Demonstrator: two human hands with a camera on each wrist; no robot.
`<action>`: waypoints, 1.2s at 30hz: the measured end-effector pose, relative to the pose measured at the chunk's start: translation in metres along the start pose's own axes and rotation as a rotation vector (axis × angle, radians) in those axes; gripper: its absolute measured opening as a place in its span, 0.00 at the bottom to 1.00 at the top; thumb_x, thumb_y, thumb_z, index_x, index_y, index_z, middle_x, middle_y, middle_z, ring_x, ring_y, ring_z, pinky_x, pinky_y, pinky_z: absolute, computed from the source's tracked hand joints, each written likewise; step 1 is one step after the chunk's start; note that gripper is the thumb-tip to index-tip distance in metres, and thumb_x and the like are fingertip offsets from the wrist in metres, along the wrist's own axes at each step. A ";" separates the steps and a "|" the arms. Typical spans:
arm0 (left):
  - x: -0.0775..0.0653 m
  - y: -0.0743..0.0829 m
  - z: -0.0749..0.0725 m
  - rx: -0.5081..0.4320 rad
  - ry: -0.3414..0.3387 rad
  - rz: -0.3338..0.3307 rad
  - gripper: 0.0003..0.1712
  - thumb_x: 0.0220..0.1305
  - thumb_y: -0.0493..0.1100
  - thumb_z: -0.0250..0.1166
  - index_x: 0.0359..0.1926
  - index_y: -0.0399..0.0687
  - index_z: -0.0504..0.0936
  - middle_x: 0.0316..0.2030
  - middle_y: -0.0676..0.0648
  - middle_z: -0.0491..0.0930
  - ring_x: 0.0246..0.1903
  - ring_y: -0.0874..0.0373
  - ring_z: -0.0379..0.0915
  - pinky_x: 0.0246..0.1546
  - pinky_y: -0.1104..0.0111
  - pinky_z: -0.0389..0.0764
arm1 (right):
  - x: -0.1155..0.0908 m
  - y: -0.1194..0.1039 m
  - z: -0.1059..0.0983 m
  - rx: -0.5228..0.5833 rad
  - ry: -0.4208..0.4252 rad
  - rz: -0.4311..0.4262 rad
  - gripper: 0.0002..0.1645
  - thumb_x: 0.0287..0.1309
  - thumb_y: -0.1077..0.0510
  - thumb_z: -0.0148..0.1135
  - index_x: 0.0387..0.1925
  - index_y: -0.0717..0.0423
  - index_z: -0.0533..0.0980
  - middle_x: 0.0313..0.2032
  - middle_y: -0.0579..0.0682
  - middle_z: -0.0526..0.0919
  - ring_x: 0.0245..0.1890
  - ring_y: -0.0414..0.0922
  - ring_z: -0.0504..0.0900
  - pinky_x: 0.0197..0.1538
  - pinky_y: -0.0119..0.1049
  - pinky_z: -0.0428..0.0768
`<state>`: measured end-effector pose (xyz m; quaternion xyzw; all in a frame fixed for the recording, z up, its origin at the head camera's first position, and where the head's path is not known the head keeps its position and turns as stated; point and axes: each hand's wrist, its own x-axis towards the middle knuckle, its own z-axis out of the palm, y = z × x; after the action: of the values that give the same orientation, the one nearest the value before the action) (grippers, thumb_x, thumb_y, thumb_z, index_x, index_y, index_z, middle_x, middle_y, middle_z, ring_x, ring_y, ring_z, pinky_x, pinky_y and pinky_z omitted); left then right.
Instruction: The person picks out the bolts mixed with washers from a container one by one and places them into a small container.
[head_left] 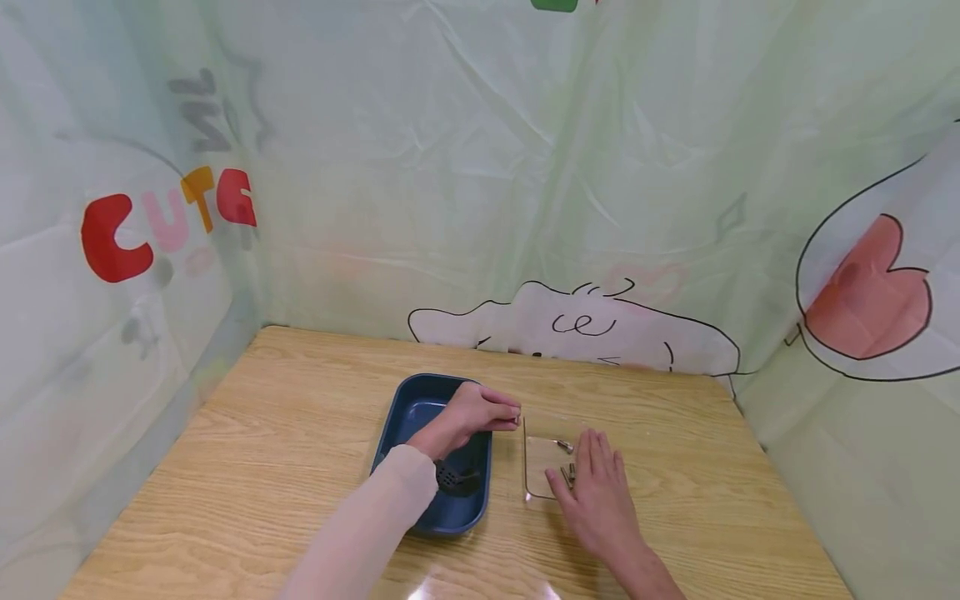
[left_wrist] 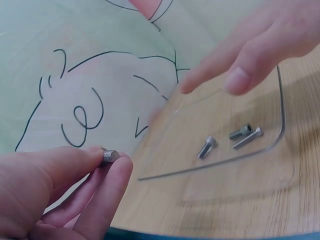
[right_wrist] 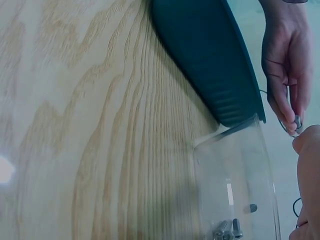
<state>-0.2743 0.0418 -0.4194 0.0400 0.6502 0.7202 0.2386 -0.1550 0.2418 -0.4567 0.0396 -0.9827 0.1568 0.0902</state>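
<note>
My left hand [head_left: 472, 408] reaches across the blue tray, thumb and fingertips pinching a small metal bolt [left_wrist: 110, 156] by its shank, the round end showing. To the right stands a clear plastic box [head_left: 526, 462], its rim close to those fingertips. Inside the box lie a short socket-head bolt [left_wrist: 207, 147] and two more bolts [left_wrist: 248, 138] side by side. My right hand [head_left: 600, 500] is at the right side of the box, fingers extended and thumb apart, holding nothing. It hides part of the box in the head view.
The deep blue tray [head_left: 486, 492] stands left of the box on the wood-grain table [head_left: 300, 417]. A dark perforated piece [head_left: 447, 477] shows beside the left sleeve, overlapping the tray. A printed curtain [head_left: 375, 208] hangs along the table's back and sides.
</note>
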 end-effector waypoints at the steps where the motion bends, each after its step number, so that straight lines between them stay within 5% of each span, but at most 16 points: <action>1: 0.000 0.000 0.002 0.001 -0.002 0.000 0.12 0.62 0.32 0.67 0.46 0.31 0.86 0.45 0.31 0.85 0.40 0.48 0.87 0.48 0.60 0.86 | 0.000 0.001 0.000 -0.004 -0.006 0.006 0.50 0.72 0.39 0.48 0.72 0.77 0.47 0.74 0.74 0.47 0.75 0.68 0.45 0.75 0.67 0.48; 12: 0.006 -0.002 0.022 0.064 -0.011 -0.002 0.12 0.63 0.33 0.67 0.47 0.32 0.85 0.38 0.37 0.88 0.41 0.46 0.87 0.52 0.54 0.84 | -0.001 0.010 0.000 0.006 -0.050 0.060 0.52 0.72 0.37 0.46 0.72 0.78 0.45 0.74 0.74 0.44 0.76 0.69 0.42 0.75 0.67 0.44; 28: 0.011 -0.008 0.043 0.156 -0.025 -0.061 0.08 0.63 0.36 0.67 0.43 0.41 0.88 0.35 0.43 0.88 0.33 0.56 0.88 0.49 0.59 0.86 | -0.007 0.020 0.024 -0.021 0.083 0.030 0.49 0.70 0.42 0.52 0.71 0.78 0.50 0.72 0.75 0.52 0.74 0.69 0.49 0.74 0.67 0.51; 36: 0.013 -0.012 0.051 0.169 -0.001 -0.064 0.11 0.63 0.34 0.67 0.45 0.35 0.87 0.32 0.44 0.88 0.30 0.57 0.87 0.39 0.66 0.89 | -0.008 0.020 0.027 -0.025 0.111 0.026 0.48 0.69 0.43 0.53 0.70 0.78 0.52 0.71 0.75 0.55 0.74 0.69 0.51 0.73 0.67 0.53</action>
<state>-0.2631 0.0938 -0.4267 0.0395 0.7096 0.6547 0.2573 -0.1540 0.2529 -0.4899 0.0169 -0.9785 0.1476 0.1431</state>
